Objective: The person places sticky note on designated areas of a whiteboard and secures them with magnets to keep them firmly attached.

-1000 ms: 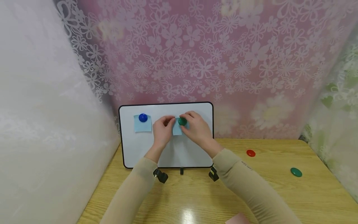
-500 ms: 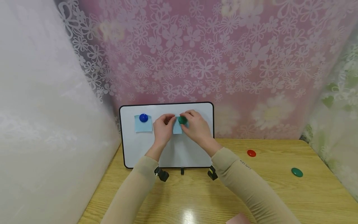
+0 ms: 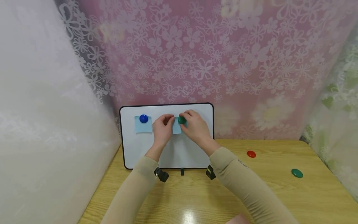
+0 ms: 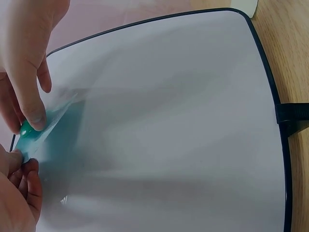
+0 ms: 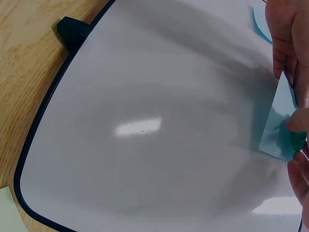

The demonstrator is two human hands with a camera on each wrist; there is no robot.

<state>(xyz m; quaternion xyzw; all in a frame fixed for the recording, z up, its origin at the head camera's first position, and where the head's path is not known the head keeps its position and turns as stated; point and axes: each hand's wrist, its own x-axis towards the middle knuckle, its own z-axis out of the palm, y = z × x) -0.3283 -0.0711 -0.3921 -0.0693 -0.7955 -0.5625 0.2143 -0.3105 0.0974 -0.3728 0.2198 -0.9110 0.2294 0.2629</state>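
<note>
A light blue sticky note [image 3: 176, 129] lies against the upper right of a framed whiteboard [image 3: 145, 152]. My left hand [image 3: 163, 130] pinches the note's upper left edge between thumb and finger. With thumb and fingers my right hand [image 3: 197, 126] holds a round green magnet [image 3: 181, 120] over the note's top. In the left wrist view the lower part of the note [image 4: 53, 125] stands away from the board and casts a bluish shadow. The right wrist view shows the note [image 5: 276, 128] slanting out, with the green magnet [image 5: 298, 140] partly hidden by fingers.
On the board's upper left, a blue magnet [image 3: 144, 118] sits on another blue note [image 3: 143, 127]. A red magnet [image 3: 251, 154] and a second green magnet [image 3: 297, 173] lie on the wooden table [image 3: 268, 183] to the right. Pink paper [image 3: 238, 219] shows at the front edge.
Both hands stay at the note with nearly the same hold. The right hand and green magnet have shifted very slightly up; the rest looks unchanged.
</note>
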